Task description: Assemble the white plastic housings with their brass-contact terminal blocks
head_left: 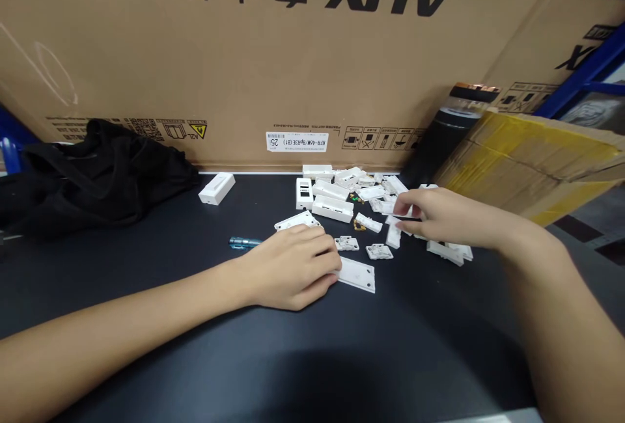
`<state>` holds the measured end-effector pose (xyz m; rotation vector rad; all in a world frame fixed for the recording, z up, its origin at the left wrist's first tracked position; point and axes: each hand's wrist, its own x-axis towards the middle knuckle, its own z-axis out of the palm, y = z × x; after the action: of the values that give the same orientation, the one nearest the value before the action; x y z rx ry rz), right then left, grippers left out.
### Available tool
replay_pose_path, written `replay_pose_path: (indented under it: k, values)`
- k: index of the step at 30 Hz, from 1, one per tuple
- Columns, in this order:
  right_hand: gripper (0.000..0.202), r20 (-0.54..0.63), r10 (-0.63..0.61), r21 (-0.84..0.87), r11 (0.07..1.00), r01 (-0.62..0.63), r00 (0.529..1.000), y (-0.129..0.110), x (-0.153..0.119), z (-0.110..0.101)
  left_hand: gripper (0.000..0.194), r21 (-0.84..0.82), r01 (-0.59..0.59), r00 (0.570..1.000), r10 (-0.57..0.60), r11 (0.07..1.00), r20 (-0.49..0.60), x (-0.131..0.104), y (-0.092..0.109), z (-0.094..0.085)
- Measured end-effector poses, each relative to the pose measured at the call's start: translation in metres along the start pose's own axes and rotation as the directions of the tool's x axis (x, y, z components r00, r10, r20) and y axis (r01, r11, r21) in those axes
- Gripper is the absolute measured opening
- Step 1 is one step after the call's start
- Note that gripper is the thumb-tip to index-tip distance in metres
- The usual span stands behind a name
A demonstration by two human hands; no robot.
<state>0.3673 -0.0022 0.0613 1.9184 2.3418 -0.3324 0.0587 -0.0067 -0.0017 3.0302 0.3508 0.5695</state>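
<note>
My left hand [297, 267] rests on the dark table, its curled fingers at the left end of a flat white plate [358, 274]; what lies under the palm is hidden. My right hand [424, 215] reaches into the right side of a pile of white plastic parts [333, 208], thumb and fingers apart, near a small white piece [393, 235]. Whether it touches a part is hard to tell. Two small white brackets [379, 252] lie between the hands. Behind my left hand is another white plate [297, 220], partly covered. A blue pen-like tool [244, 243] sits left of it.
A white box-shaped piece [217, 189] lies at the back left, beside black cloth [102, 176]. A large cardboard box [244, 71] stands along the back. At right are a dark bottle [442, 136] and a taped carton [527, 163].
</note>
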Motion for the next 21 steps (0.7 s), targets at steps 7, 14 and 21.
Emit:
replay_pose_path:
  k: [7, 14, 21]
  values:
    - [0.025, 0.0, -0.138, 0.07, 0.988, 0.137, 0.99, -0.029, -0.006, -0.006, 0.018, -0.04, -0.085, 0.993, 0.082, 0.996, -0.089, -0.003, -0.001, 0.0]
    - [0.024, 0.029, -0.062, 0.017, 0.998, 0.062, 0.998, -0.025, -0.005, -0.004, 0.022, -0.249, -0.18, 0.983, 0.167, 0.951, -0.074, -0.011, -0.002, 0.003]
    - [0.027, 0.003, 0.117, -0.029, 0.993, -0.116, 0.993, 0.007, -0.005, -0.008, 0.02, -0.29, -0.192, 0.981, 0.186, 0.938, -0.046, -0.013, -0.003, 0.004]
